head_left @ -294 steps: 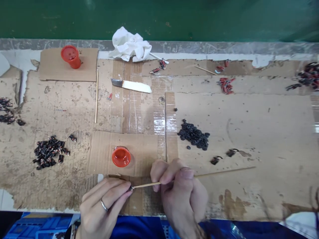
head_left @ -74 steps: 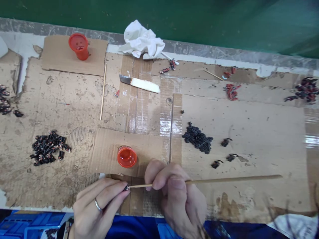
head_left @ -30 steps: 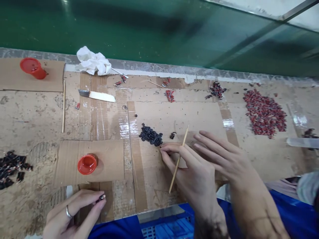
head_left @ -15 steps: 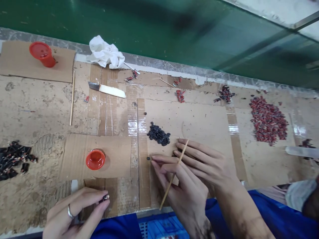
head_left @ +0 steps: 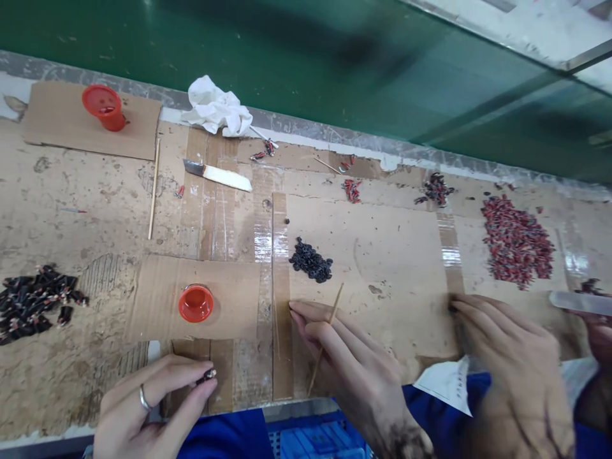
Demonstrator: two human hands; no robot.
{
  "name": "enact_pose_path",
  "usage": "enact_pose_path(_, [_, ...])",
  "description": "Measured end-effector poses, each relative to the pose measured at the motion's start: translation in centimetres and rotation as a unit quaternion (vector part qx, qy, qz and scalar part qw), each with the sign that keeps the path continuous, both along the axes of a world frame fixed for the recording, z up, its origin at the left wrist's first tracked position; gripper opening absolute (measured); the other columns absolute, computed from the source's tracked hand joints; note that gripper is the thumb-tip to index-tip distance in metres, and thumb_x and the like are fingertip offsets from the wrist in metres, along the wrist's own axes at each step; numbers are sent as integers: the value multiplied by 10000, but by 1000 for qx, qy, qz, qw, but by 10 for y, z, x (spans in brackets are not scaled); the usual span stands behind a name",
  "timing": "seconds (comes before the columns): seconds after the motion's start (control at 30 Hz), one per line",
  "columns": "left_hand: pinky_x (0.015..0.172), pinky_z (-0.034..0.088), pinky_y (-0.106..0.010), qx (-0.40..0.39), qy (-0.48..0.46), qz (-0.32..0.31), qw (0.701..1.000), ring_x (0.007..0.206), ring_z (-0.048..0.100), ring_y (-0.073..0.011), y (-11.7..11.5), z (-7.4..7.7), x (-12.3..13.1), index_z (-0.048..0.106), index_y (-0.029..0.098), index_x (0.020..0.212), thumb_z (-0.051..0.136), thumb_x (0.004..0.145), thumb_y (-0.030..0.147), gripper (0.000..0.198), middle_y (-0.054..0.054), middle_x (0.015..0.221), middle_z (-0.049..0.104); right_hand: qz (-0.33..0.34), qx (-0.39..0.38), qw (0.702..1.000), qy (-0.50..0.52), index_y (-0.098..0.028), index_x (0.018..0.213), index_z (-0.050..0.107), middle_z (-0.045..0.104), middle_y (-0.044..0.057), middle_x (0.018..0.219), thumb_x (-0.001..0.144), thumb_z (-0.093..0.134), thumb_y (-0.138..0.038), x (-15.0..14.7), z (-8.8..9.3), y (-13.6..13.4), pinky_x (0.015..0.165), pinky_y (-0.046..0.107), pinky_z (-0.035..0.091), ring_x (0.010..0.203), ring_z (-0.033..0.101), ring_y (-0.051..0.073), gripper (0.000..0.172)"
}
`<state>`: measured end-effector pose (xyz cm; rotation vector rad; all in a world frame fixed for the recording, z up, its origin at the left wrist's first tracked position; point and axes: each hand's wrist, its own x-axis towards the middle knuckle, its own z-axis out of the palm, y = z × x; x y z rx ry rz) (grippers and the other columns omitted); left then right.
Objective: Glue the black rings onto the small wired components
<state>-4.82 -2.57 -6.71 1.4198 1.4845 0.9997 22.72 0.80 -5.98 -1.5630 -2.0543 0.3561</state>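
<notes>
My left hand (head_left: 157, 401), a ring on one finger, pinches a small black part (head_left: 207, 376) with a pale metallic end between thumb and forefinger. My right hand (head_left: 347, 357) has a thin wooden stick (head_left: 329, 322) tucked slantwise across its fingers. Its thumb and forefinger tips are down on the cardboard at a tiny black ring, mostly hidden by them. Beyond these fingertips lies a heap of small black rings (head_left: 310, 260). A red cup of liquid (head_left: 196, 303) stands on cardboard beyond my left hand.
Black parts (head_left: 36, 303) are heaped at the left, red parts (head_left: 517, 242) at the right. A co-worker's hand (head_left: 507, 338) rests right of mine. Toward the back are a red cup (head_left: 108, 108), a knife (head_left: 217, 175), white crumpled cloth (head_left: 217, 107) and another stick (head_left: 153, 191).
The co-worker's hand has moved right, away from my right hand. My right fingertips have closed onto the loose black ring. My left hand keeps its hold; the view has shifted slightly.
</notes>
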Motion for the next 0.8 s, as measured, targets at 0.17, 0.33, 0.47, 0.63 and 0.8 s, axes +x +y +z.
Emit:
enact_pose_path(0.17, [545, 754, -320, 29, -8, -19, 999, 647, 836, -224, 4, 0, 5, 791, 450, 1069, 776, 883, 254, 271, 74, 861, 876, -58, 13, 993, 98, -271, 714, 502, 816, -44, 798, 919, 756, -123, -20, 7, 4, 561, 209, 670, 641, 799, 182, 358])
enact_pose_path(0.33, [466, 698, -305, 25, -62, 15, 998, 564, 788, -173, 3, 1, 29, 799, 454, 1058, 702, 985, 424, 125, 76, 759, 857, -79, -88, 952, 284, -286, 702, 424, 804, -19, 764, 979, 719, -292, -52, 17, -1, 500, 202, 674, 621, 796, 196, 405])
enact_pose_path(0.47, [436, 664, -299, 11, -93, 2, 996, 512, 757, -172, 3, 2, 40, 806, 430, 1017, 720, 967, 478, 110, 57, 700, 840, -77, -142, 908, 386, -269, 687, 414, 802, -22, 790, 946, 758, -319, -67, 15, -10, 490, 213, 676, 564, 772, 186, 433])
enact_pose_path(0.63, [432, 664, -331, -39, -97, 30, 994, 509, 759, -202, 4, 8, 40, 797, 454, 948, 714, 951, 551, 128, 44, 687, 841, -152, -173, 844, 485, -264, 708, 430, 806, -31, 862, 907, 809, -271, -83, 13, -21, 586, 220, 702, 649, 797, 179, 428])
enact_pose_path(0.8, [431, 653, -321, -63, -107, 37, 992, 467, 716, -190, 5, 12, 39, 793, 457, 875, 748, 916, 566, 125, 49, 645, 818, -116, -144, 865, 467, -278, 730, 439, 816, -24, 844, 929, 778, -289, -87, 10, -20, 523, 217, 683, 624, 792, 197, 393])
